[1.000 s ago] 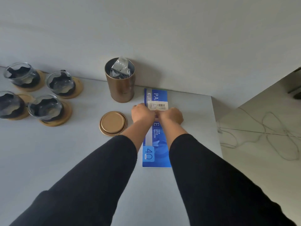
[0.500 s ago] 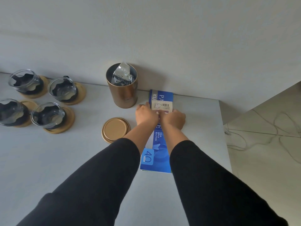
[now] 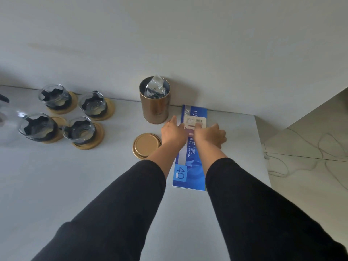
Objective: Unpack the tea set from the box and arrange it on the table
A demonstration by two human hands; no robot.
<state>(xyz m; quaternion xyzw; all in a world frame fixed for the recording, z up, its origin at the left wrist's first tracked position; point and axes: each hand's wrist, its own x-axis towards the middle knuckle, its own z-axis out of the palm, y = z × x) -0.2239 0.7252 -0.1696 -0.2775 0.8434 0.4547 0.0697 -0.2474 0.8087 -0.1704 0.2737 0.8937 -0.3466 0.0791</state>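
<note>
Both hands are reaching out over a flat blue printed packet (image 3: 190, 162) that is lying lengthwise near the right edge of the pale grey table (image 3: 75, 185), its far end close against the wall. The left hand (image 3: 174, 133) is lying on the packet's left edge with its fingers stretched forward and fairly straight, seemingly steadying it. The right hand (image 3: 211, 135) is sitting on the other side with its fingers curled downward; whether it is gripping the packet's edge or only resting there cannot be told. A small white barcode label (image 3: 195, 122) is showing just beyond the hands. The tea things are already standing out on the table: four clear glass cups with dark sleeves (image 3: 79, 129) are sitting on round wooden coasters (image 3: 98, 137) in a tidy cluster at the left, probably placed so for serving. A tall copper-coloured tin (image 3: 155, 105) is standing open by the wall with silver foil sachets (image 3: 155, 87) poking out, and its round gold lid (image 3: 146, 146) is lying flat in front of it, just beside the left wrist.
</note>
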